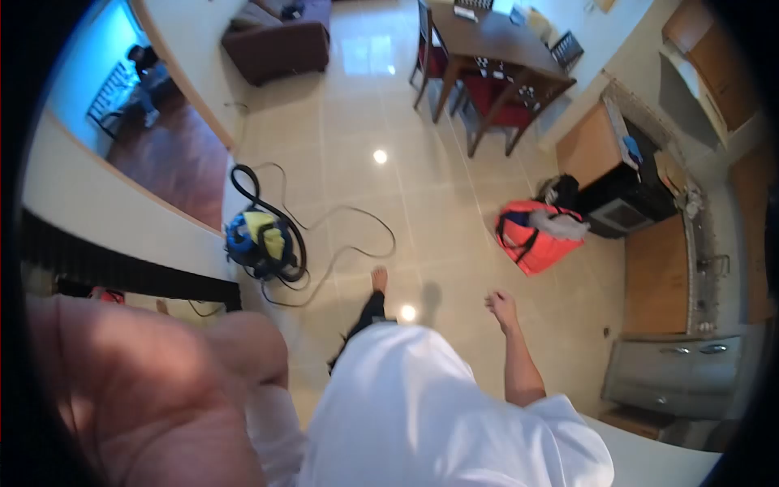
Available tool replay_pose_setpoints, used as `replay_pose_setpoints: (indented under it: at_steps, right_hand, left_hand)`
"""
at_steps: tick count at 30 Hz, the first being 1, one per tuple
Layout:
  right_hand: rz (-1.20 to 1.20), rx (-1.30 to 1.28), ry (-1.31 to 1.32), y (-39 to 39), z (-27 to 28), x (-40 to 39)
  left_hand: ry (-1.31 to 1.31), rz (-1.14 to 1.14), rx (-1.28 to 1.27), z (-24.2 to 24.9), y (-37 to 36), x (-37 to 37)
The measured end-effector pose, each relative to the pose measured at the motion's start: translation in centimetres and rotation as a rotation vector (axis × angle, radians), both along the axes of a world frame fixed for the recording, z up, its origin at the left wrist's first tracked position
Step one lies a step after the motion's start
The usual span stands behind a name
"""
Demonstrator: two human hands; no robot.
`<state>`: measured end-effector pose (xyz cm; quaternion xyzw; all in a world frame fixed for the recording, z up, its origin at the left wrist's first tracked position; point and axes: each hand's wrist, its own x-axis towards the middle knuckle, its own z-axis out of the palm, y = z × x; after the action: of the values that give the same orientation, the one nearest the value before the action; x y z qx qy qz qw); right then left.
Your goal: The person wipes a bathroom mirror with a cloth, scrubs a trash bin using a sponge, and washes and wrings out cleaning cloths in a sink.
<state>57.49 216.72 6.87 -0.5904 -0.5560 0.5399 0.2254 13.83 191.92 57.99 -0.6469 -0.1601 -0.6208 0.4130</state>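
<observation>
My left hand (154, 394) is raised very close to the camera at the lower left. Its palm and wrist fill that corner, and the fingers are cut off from view. Lower down on the right, my right hand (501, 307) hangs above the tiled floor with loosely bent fingers and nothing in it. The nearest thing to it is a red-orange bag (535, 252) with dark handles and grey cloth on top. A blue and black vacuum cleaner (243, 239) stands on the floor to the left, a yellow cloth (268, 235) draped over it.
The vacuum's cord (357, 209) loops across the floor near my bare foot (379, 280). A dark table (495, 40) with chairs stands at the back, a sofa (276, 45) left of it. A person (144, 77) sits beyond the left doorway. Cabinets and an oven (621, 213) line the right.
</observation>
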Motion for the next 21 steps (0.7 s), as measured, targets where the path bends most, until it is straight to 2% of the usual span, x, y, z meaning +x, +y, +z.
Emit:
replay_pose_setpoints:
  at_steps: [2,4,6,8,9,10,11,12,13,14,16,18,20,21]
  right_hand:
    - [-0.077,-0.061,-0.064,1.5,-1.3,-0.7]
    - [-0.073,-0.218,-0.155,3.6,-6.5,0.1]
    - [-0.135,-0.46,-0.25,2.0,-7.5,0.1]
    - [-0.18,-0.539,-0.314,0.4,-6.8,0.0]
    - [-0.141,-0.421,-0.284,-1.4,-7.0,1.1]
    - [-0.102,-0.305,-0.253,-2.3,-7.1,1.8]
    - [-0.047,-0.318,-0.377,-2.5,-5.6,0.9]
    - [0.008,-0.327,-0.501,-2.4,-4.0,-0.4]
    - [0.342,-0.258,-0.799,-5.0,-12.4,3.6]
    - [0.667,-0.134,-1.084,-7.3,-20.6,7.5]
    - [0.438,-0.266,-0.869,-4.5,-16.2,3.0]
    - [0.325,-0.302,-0.755,-0.9,-14.7,0.3]
    - [0.255,-0.303,-0.68,4.2,-13.1,-2.2]
    - [0.217,-0.285,-0.644,8.1,-12.3,-3.6]
  left_hand:
    - [-0.006,-0.018,0.023,-0.6,4.7,-2.8]
    - [-0.019,-0.028,0.039,-2.2,11.9,-6.8]
    - [-0.049,-0.034,0.026,-3.1,17.8,-10.6]
    - [-0.112,0.023,-0.066,-4.9,24.7,-13.8]
    - [-0.193,0.087,-0.175,-6.4,28.3,-14.6]
    - [-0.445,0.143,-0.379,-7.7,31.7,-13.9]
    - [-0.692,0.203,-0.583,-10.0,35.4,-12.7]
    - [-0.798,0.061,-0.835,-12.4,38.7,-12.4]
    - [-0.739,0.085,-1.048,-15.0,42.2,-12.6]
    - [-0.731,0.018,-1.343,-18.1,44.9,-12.2]
    - [-0.204,0.23,-1.513,-24.3,49.4,-11.8]
    - [0.108,0.104,-1.724,-32.3,53.0,-12.7]
    - [0.106,-0.055,-2.231,-34.9,56.4,-14.3]
    - [0.119,-0.047,-2.228,-36.5,58.4,-15.5]
